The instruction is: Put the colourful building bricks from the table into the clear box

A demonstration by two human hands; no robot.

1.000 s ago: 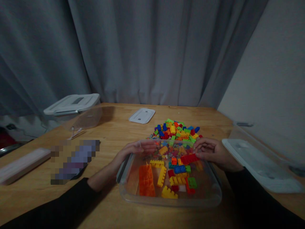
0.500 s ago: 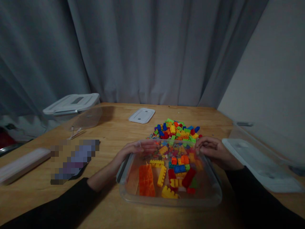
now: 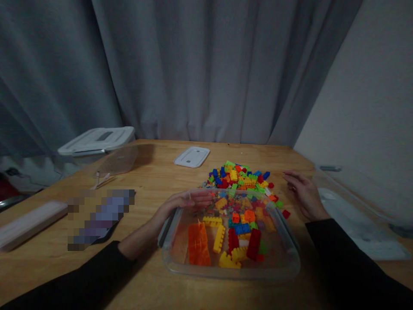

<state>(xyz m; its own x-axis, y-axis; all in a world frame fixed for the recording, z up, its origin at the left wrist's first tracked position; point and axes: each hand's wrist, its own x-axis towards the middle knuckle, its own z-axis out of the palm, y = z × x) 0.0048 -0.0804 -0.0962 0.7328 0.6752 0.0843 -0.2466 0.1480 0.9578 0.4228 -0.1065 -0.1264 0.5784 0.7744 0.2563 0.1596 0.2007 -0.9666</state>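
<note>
A clear plastic box point(image 3: 226, 272) stands before me on the table, with toy bricks in it. Among them are an orange brick piece point(image 3: 198, 243), a yellow brick point(image 3: 219, 239), a dark red brick point(image 3: 254, 244) and several smaller ones. My left hand point(image 3: 185, 201) holds the box at its far left corner, fingers stretched along the outside of the far wall. To the right of the box, my right hand point(image 3: 301, 192) is over the table, fingers partly bent and apart, nothing visible in them. Beyond the box lies a colourful brick pile point(image 3: 237, 176), its near part seen through the clear wall.
A white lid point(image 3: 192, 156) lies farther back. At the left are a lidded clear box point(image 3: 100, 144), a cable point(image 3: 102, 180), a blurred-out flat item point(image 3: 101, 219) and a long pale case point(image 3: 35, 221). Another clear container point(image 3: 358, 215) stands at the right. Curtains point(image 3: 200, 69) hang behind the table.
My right hand has moved right, away from the box's far right corner. Inside the box, a yellow brick and the dark red brick have shifted. My left hand has stayed put.
</note>
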